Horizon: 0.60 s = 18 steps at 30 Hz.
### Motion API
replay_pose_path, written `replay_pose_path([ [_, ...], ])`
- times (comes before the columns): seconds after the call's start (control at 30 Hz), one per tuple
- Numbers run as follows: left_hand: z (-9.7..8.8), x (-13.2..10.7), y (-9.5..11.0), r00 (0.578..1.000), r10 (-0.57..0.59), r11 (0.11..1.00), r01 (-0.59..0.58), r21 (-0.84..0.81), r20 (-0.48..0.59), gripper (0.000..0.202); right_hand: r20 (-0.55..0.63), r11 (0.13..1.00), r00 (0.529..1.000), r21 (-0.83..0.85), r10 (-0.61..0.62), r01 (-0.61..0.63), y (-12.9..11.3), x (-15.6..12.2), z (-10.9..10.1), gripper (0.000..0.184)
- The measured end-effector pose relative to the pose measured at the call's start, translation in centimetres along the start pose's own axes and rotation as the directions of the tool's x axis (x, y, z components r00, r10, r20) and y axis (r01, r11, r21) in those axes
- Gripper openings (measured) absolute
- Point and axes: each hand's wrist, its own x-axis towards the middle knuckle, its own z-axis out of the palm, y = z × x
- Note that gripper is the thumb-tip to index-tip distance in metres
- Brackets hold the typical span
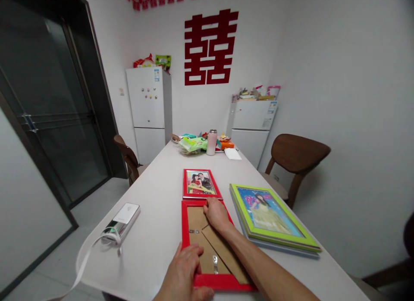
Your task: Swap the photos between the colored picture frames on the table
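A red picture frame lies face down on the table before me, its brown backing board with a fold-out stand and small metal clips showing. My left hand grips the near left corner, fingers over the rim onto the board and thumb along the front edge. At the far edge, my right hand has its fingers curled down against the frame and board; any small part under the fingertips is hidden. Just beyond it lies another red frame, face up, with a photo of two people.
Stacked frames, a lime green frame on top, lie to the right. A white device with a cable sits left. Farther back stand a pink bottle and snack bags. Wooden chairs flank the white table.
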Motion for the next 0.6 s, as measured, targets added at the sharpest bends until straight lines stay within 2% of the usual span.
replay_pose_path([
  [0.2,1.0,0.3,-0.1,0.998,-0.036,0.995,0.031,0.094,0.048,0.044,-0.056,0.976,0.996,0.204,-0.070,0.080,1.2,-1.1,-3.1,0.024],
  [0.33,1.1,0.0,-0.4,1.000,0.019,0.995,-0.019,0.097,0.001,0.035,-0.087,0.939,0.993,0.327,-0.080,0.105,3.3,-4.2,-5.5,0.030],
  [0.4,0.5,-0.3,-0.4,0.997,0.050,0.997,-0.047,0.053,-0.052,0.029,-0.088,0.888,0.996,0.455,-0.028,0.065,4.4,-6.0,-6.1,0.031],
  [0.47,-0.4,-0.5,-0.1,0.991,0.064,0.998,-0.066,-0.006,-0.119,0.020,-0.062,0.766,0.994,0.643,0.088,-0.028,5.1,-7.5,-6.3,0.030],
  [0.53,-1.1,-0.6,0.4,0.982,0.063,0.993,-0.079,-0.083,-0.179,0.016,-0.003,0.569,0.976,0.813,0.217,-0.123,5.2,-8.8,-6.1,0.032],
  [0.6,-1.5,-0.7,1.0,0.976,0.043,0.979,-0.083,-0.185,-0.212,0.016,0.072,0.360,0.966,0.919,0.248,-0.161,4.4,-9.8,-5.6,0.035],
])
